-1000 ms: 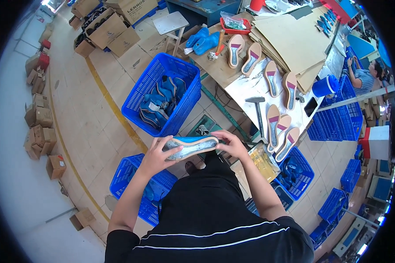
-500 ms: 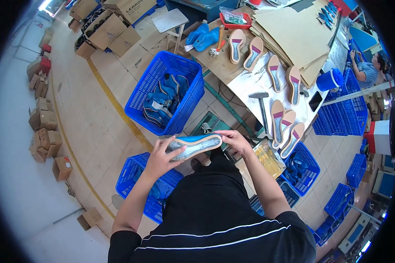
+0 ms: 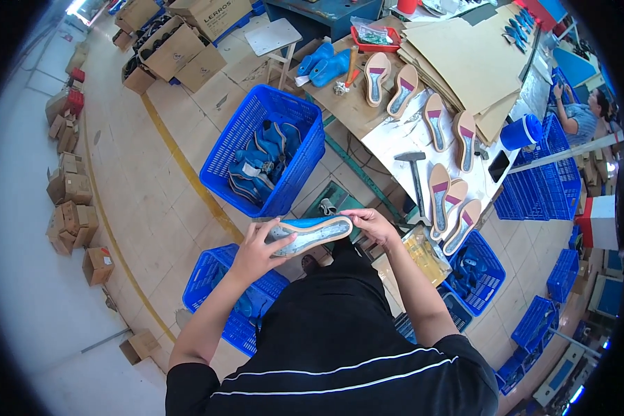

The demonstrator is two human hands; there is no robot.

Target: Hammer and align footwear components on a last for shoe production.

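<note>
In front of my body I hold a blue shoe (image 3: 313, 238) with its underside turned up. Its bottom is grey and smeared inside a tan rim. My left hand (image 3: 256, 251) is closed around its left end, fingers across the bottom. At the other end, the fingers of my right hand (image 3: 371, 226) pinch the edge; their tips are partly hidden. Loose tan soles with grey and purple insides, such as this sole (image 3: 439, 197), lie on the workbench (image 3: 399, 154) ahead to the right, beside a hammer (image 3: 414, 170).
A blue crate (image 3: 218, 163) of blue shoes stands ahead to the left. Another crate (image 3: 200, 281) is by my left arm, and one (image 3: 491, 283) sits beyond my right arm. Brown sheets (image 3: 457, 59), a blue jug (image 3: 520, 132) and blue shoe lasts (image 3: 329, 66) lie on the bench. A co-worker (image 3: 581, 114) is at far right.
The shoe has tipped slightly, with more of its underside showing. My right fingers have shifted a little at its end. The whole view has moved slightly.
</note>
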